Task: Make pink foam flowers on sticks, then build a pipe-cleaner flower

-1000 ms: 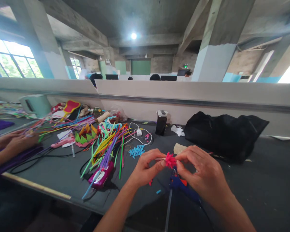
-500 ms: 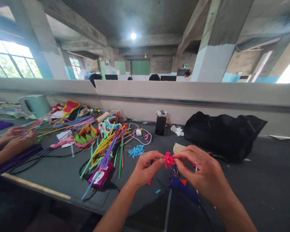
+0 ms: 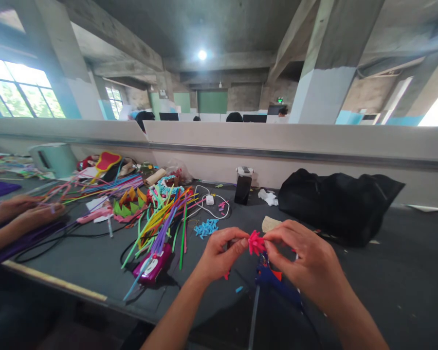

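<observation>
A small pink flower of fuzzy pipe-cleaner pieces is held up over the dark table between my two hands. My left hand pinches its left side with thumb and forefinger. On its right side, my right hand grips it with closed fingertips. Below the right hand lies a dark blue glue gun, partly hidden by that hand, with a clear glue stick reaching toward me. A pile of short blue pieces rests beyond my left hand.
Left of my hands lie a bundle of coloured pipe cleaners and a purple device. A phone stands near the partition, a black bag to its right. Another person's hands work at far left.
The pink flower has turned slightly between my fingertips, showing more of its petals. My hands stay nearly in place. The other person's hands have shifted a little to the right.
</observation>
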Motion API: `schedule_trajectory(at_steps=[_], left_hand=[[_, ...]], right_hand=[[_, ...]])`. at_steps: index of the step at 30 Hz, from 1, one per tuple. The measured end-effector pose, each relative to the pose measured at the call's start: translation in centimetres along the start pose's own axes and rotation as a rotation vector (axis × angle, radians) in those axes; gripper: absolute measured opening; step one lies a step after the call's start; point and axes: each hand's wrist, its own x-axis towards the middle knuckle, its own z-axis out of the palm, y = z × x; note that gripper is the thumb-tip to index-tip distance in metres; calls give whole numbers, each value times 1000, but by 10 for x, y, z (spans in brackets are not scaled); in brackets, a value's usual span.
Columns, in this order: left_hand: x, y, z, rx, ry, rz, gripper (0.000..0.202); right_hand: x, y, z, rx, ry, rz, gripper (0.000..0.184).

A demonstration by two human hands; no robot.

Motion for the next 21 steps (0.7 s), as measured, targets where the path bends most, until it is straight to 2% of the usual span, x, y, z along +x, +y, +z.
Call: schedule_trajectory(at_steps=[7, 13, 21], left_hand=[[-2, 2, 2, 8, -9, -56, 30], [-3, 1, 4, -79, -1, -126, 32], [-1, 0, 1, -143, -19, -166, 34]], right_hand=[[-2, 1, 4, -16, 19, -53, 16], [0, -2, 5, -26, 16, -101, 21], [-3, 2, 2, -3, -33, -7, 12]])
